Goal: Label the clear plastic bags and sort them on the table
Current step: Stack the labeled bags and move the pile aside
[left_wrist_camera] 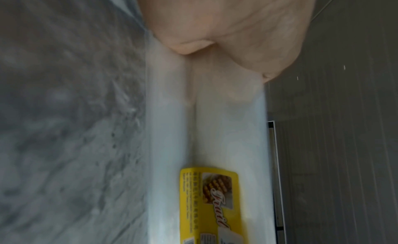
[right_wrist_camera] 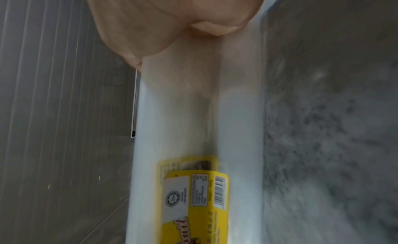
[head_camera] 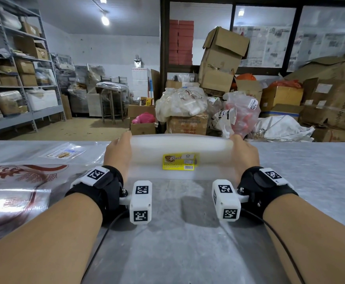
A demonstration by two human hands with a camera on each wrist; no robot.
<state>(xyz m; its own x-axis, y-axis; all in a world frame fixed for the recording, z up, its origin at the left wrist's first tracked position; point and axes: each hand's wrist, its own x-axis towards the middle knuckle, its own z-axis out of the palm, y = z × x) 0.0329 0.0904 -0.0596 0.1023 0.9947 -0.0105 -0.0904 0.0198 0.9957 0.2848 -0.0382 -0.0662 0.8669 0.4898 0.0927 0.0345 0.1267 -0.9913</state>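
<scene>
A stack of clear plastic bags (head_camera: 179, 148) is held up off the grey table (head_camera: 188, 232), bowed at its top edge. A yellow label (head_camera: 178, 161) is stuck on its front, low and centred. My left hand (head_camera: 118, 154) grips the stack's left edge and my right hand (head_camera: 244, 154) grips its right edge. In the left wrist view the thumb (left_wrist_camera: 193, 45) presses on the bags (left_wrist_camera: 215, 128) above the yellow label (left_wrist_camera: 212, 196). The right wrist view shows the same grip, thumb (right_wrist_camera: 215, 27) on the bags (right_wrist_camera: 183, 111), with the label (right_wrist_camera: 193, 196) below.
At the left of the table lie a large clear bag with red print (head_camera: 18, 181) and a small bag with a biscuit label (head_camera: 65, 153). Beyond the table's far edge stand cardboard boxes (head_camera: 218, 64), filled sacks (head_camera: 179, 103) and metal shelving (head_camera: 20, 68).
</scene>
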